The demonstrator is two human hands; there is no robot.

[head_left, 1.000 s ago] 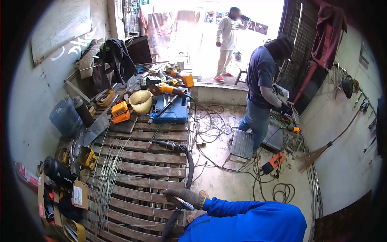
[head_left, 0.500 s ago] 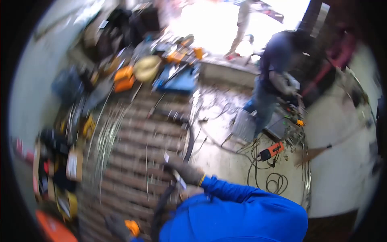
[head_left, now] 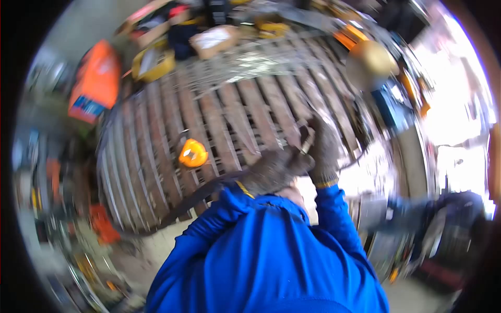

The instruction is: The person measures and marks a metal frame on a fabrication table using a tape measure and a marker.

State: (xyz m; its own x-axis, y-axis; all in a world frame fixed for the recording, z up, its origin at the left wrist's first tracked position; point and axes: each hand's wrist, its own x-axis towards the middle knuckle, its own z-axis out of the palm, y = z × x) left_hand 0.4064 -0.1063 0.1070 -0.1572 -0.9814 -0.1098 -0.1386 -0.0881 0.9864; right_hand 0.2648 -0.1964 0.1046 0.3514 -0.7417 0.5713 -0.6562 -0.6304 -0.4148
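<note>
Both my hands wear grey-brown work gloves with yellow cuffs and meet over the near edge of the slatted metal table (head_left: 229, 104). My left hand (head_left: 275, 169) has its fingers bent together, pointing at my right hand (head_left: 324, 151). The right one is upright, thumb and fingers closing near the left fingertips. Blur hides what lies between them. Left of my hands, an orange-yellow tape measure (head_left: 193, 153) rests on the slats. A thick black hose (head_left: 193, 201) runs along the table's near edge, passing by my left wrist.
Thin metal rods (head_left: 255, 65) lie across the table's far side. Behind them are a cardboard box (head_left: 214, 40), a yellow container (head_left: 153, 63) and an orange box (head_left: 95, 81). A blurred round yellowish thing (head_left: 371, 63) and a blue case (head_left: 394, 107) stand at the right.
My view has swung round toward the table. My left hand has left the tape measure's side and come to my right hand. The pale strip at my right hand no longer shows clearly.
</note>
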